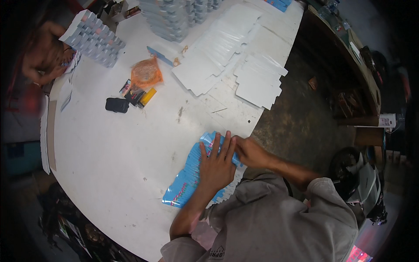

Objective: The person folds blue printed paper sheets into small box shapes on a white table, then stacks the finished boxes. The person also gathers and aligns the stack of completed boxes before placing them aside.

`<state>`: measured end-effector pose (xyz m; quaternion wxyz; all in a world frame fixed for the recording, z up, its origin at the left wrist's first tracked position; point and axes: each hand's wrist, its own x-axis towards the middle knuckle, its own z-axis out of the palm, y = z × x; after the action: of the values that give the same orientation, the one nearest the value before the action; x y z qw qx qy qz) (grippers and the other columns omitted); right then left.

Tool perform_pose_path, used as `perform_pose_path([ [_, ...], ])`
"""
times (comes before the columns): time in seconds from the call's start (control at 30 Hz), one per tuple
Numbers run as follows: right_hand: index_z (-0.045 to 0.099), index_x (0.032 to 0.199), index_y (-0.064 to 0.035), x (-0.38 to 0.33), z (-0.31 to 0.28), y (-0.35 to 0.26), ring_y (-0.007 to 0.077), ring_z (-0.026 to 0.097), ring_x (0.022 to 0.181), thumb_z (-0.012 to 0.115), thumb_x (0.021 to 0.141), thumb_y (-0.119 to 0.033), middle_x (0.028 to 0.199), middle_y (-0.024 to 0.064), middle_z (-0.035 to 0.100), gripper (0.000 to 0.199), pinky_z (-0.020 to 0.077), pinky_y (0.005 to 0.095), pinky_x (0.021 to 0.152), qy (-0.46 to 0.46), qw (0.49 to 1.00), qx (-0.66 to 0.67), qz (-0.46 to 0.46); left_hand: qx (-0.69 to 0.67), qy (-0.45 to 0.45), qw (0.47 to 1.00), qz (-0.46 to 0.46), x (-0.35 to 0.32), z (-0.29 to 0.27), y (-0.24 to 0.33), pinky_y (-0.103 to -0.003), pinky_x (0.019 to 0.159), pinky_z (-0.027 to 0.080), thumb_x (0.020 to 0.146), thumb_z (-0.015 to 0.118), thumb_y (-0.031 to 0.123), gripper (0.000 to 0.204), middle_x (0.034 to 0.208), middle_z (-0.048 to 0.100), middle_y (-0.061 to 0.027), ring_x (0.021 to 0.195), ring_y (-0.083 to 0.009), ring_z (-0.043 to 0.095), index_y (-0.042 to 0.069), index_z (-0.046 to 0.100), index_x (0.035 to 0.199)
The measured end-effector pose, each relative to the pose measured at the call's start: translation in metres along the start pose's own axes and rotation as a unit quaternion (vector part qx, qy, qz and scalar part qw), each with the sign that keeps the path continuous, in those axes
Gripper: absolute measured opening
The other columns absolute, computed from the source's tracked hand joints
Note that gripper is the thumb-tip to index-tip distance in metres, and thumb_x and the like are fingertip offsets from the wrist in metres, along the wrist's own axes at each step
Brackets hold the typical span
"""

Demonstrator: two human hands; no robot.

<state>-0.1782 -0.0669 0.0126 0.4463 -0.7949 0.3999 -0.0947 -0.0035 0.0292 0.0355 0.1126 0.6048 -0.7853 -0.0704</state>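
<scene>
Sheets (pixel 188 168) likely mid-alignment: left hand (pixel 218 168) flat, fingers spread; right hand (pixel 251 152) curled at edge, can't tell grip; next needs steady pressure.

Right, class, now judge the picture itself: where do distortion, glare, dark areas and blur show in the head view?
Head view: the left edge of the white table bows, likely lens distortion; head view: corners fall to black; head view: glare streaks the white sheets, with small highlights on the blue sheets; head view: the red shape far left is blurred.
</scene>
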Motion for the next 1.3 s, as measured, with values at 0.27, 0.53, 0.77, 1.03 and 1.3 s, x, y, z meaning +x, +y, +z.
perform_pose_path([
  [0.27, 0.067, 0.132, -0.0055, 0.04, -0.061, 0.043, 0.0368, 0.063, 0.106, 0.073, 0.092, -0.01, 0.122, 0.022, 0.066, 0.04, 0.0527, 0.0482, 0.086, 0.219, 0.96, -0.167, -0.042, -0.141, -0.061, 0.984, -0.095, 0.0, -0.005, 0.002, -0.064, 0.123, 0.025, 0.098, 0.059, 0.038, 0.064, 0.153, 0.052, -0.0269, 0.148, -0.0459, 0.041, -0.005, 0.054, 0.146],
  [0.53, 0.066, 0.129, 0.0018, 0.024, -0.019, 0.007, 0.0408, 0.07, 0.089, 0.069, 0.096, -0.012, 0.097, 0.0316, 0.069, 0.036, 0.0568, 0.0482, 0.077, 0.153, 0.98, -0.062, -0.112, -0.093, -0.009, 0.994, -0.052, -0.003, 0.0, -0.001, -0.061, 0.125, 0.022, 0.091, 0.064, 0.032, 0.077, 0.161, 0.041, -0.0283, 0.152, -0.0438, 0.036, -0.003, 0.042, 0.156],
  [0.77, 0.071, 0.113, 0.0039, 0.026, -0.043, -0.013, 0.0342, 0.072, 0.082, 0.072, 0.096, -0.016, 0.096, 0.0218, 0.074, 0.026, 0.0566, 0.0421, 0.074, 0.223, 0.964, -0.127, -0.076, -0.138, -0.05, 0.989, -0.022, -0.006, -0.003, -0.006, -0.06, 0.128, 0.015, 0.083, 0.068, 0.029, 0.086, 0.168, 0.031, -0.0252, 0.158, -0.0395, 0.027, -0.003, 0.04, 0.158],
  [1.03, 0.069, 0.112, -0.0006, 0.015, -0.057, -0.038, 0.0249, 0.071, 0.078, 0.069, 0.098, -0.009, 0.089, 0.0228, 0.072, 0.017, 0.0537, 0.0417, 0.074, 0.035, 0.999, 0.013, 0.014, -0.153, 0.013, 0.988, -0.03, -0.004, 0.002, -0.005, -0.071, 0.124, 0.013, 0.096, 0.062, 0.035, 0.08, 0.166, 0.027, -0.034, 0.157, -0.0484, 0.022, -0.01, 0.034, 0.156],
  [1.3, 0.068, 0.109, 0.0012, -0.011, -0.011, -0.001, 0.023, 0.066, 0.073, 0.067, 0.1, -0.007, 0.088, 0.0158, 0.073, 0.013, 0.052, 0.0356, 0.069, -0.045, 0.968, 0.226, 0.099, -0.042, -0.055, 0.997, 0.029, -0.005, 0.007, -0.003, -0.079, 0.118, 0.016, 0.097, 0.06, 0.032, 0.073, 0.17, 0.025, -0.0256, 0.157, -0.0446, 0.024, 0.004, 0.037, 0.161],
])
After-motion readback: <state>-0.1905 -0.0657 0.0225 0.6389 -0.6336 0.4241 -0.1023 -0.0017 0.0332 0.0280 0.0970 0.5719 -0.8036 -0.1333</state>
